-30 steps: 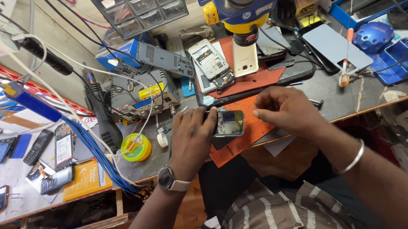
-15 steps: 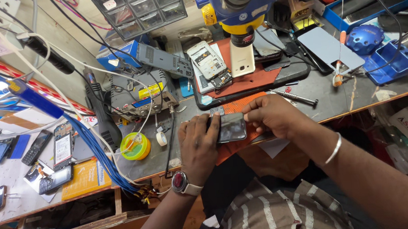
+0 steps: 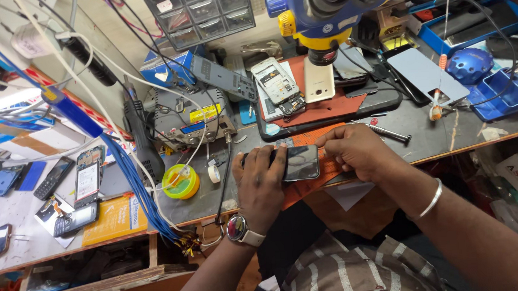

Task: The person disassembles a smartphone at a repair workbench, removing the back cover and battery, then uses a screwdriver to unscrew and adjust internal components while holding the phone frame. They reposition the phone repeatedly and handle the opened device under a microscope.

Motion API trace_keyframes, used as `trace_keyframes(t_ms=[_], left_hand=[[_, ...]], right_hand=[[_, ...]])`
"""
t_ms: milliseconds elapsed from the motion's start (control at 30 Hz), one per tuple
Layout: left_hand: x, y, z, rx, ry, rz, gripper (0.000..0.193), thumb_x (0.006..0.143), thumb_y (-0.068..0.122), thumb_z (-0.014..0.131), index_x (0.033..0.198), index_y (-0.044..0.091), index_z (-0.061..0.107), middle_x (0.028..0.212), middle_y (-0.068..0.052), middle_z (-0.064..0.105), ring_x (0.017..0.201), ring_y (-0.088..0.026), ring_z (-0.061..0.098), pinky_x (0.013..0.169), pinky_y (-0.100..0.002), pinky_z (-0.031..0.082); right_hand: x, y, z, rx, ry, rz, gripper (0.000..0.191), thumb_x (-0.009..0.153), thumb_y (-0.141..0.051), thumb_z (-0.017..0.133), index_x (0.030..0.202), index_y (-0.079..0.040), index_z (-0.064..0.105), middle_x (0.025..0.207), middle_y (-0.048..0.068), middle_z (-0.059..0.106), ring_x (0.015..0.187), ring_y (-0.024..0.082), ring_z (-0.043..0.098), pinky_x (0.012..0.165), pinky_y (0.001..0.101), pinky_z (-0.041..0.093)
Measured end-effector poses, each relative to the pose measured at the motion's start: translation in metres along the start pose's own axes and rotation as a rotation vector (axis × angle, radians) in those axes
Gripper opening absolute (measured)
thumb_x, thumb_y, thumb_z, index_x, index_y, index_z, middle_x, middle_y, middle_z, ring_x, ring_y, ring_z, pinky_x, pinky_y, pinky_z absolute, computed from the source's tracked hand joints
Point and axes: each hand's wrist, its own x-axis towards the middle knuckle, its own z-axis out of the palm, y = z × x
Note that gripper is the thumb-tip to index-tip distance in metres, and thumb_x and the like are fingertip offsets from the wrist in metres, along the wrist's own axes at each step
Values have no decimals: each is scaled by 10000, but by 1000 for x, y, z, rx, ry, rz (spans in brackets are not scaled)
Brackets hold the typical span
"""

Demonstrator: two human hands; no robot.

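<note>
A dark smartphone (image 3: 299, 163) lies screen-up over an orange work mat (image 3: 309, 181) at the bench's front edge. My left hand (image 3: 262, 184), with a wristwatch on the wrist, grips the phone's left end, fingers curled over its top edge. My right hand (image 3: 358, 151), with a metal bangle on the forearm, pinches the phone's upper right corner with thumb and fingertips. A blue and yellow microscope (image 3: 329, 12) hangs above the bench behind the phone.
Behind my hands: an opened phone (image 3: 278, 87) and a gold phone (image 3: 318, 82) on a red mat, a screwdriver (image 3: 389, 133), a grey power supply (image 3: 188, 117). A yellow-green tape roll (image 3: 180, 181) and blue cable bundle (image 3: 132, 171) lie left; blue parts tray (image 3: 504, 91) right; several phones far left.
The view has shifted closer. My left hand has slid further over the phone's left end, and my right hand has moved to its upper right corner.
</note>
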Motion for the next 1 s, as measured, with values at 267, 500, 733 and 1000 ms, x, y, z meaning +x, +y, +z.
trace_keyframes(t_ms=[267, 500, 733, 1000], left_hand=[[-2, -5, -1, -21, 11, 5, 417, 876, 75, 618, 1288, 69, 683, 1241, -122, 659, 1197, -295, 597, 1095, -503, 343], [-3, -10, 0, -49, 16, 1, 447, 838, 55, 629, 1281, 64, 694, 1222, -124, 665, 1173, -293, 600, 1076, -490, 353], [-3, -11, 0, -27, -12, -3, 433, 834, 41, 652, 1265, 66, 697, 1229, -118, 668, 1169, -279, 600, 1051, -467, 363], [-4, -10, 3, -3, 13, -30, 464, 836, 37, 655, 1298, 67, 689, 1223, -110, 657, 1193, -282, 582, 1070, -482, 355]], right_hand=[[-7, -2, 7, -26, 59, -33, 235, 855, -50, 670, 1027, 50, 796, 641, 48, 572, 472, 88, 444, 404, 239, 358], [-9, 1, 11, 97, 12, 14, 237, 921, -136, 719, 997, 88, 706, 763, 79, 684, 588, 116, 624, 519, 248, 538], [-2, 9, 5, 71, 4, 11, 226, 901, -97, 728, 1047, 75, 740, 757, 33, 651, 582, 85, 533, 516, 236, 491], [1, 6, -8, -5, 22, 19, 245, 929, -115, 699, 1083, 70, 747, 759, 27, 628, 594, 72, 513, 517, 230, 479]])
